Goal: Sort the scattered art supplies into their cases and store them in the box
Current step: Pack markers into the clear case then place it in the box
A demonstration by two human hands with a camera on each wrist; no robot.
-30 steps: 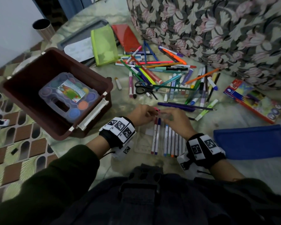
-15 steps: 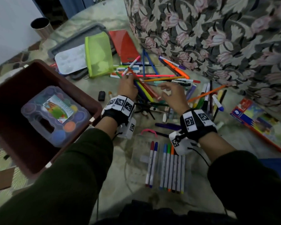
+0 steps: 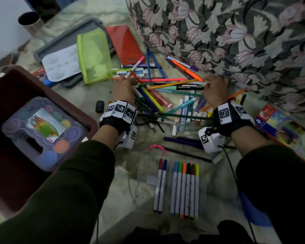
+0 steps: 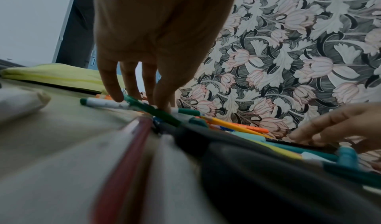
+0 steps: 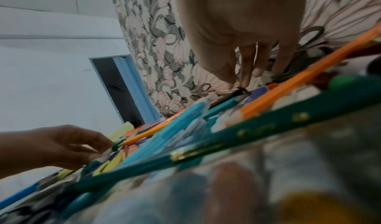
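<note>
A heap of loose pens, markers and pencils (image 3: pixel 165 92) lies on the floor before a floral sofa. My left hand (image 3: pixel 123 85) reaches down onto the heap's left end. Its straight fingertips (image 4: pixel 115 97) touch a green-capped white marker (image 4: pixel 103 103) and a green pen (image 4: pixel 160 113). My right hand (image 3: pixel 213 88) is on the right end, with thumb and fingertips (image 5: pixel 245 79) pointing down at the end of a black marker (image 5: pixel 230 97). Nearer me a clear marker case (image 3: pixel 148 166) holds a row of markers (image 3: pixel 185 189). The brown box (image 3: pixel 88 118) at left holds a paint set (image 3: pixel 40 132).
A green mesh pouch (image 3: pixel 95 55), a red case (image 3: pixel 125 44), a white palette (image 3: pixel 62 64) and a grey tray (image 3: pixel 69 37) lie behind the heap. Scissors (image 3: pixel 148 118) lie within it. A coloured pencil box (image 3: pixel 280 125) is at right, a blue pouch (image 3: pixel 257 217) by my right arm.
Both hands left the marker case near me and reached forward to the two ends of the heap. The head view followed them forward.
</note>
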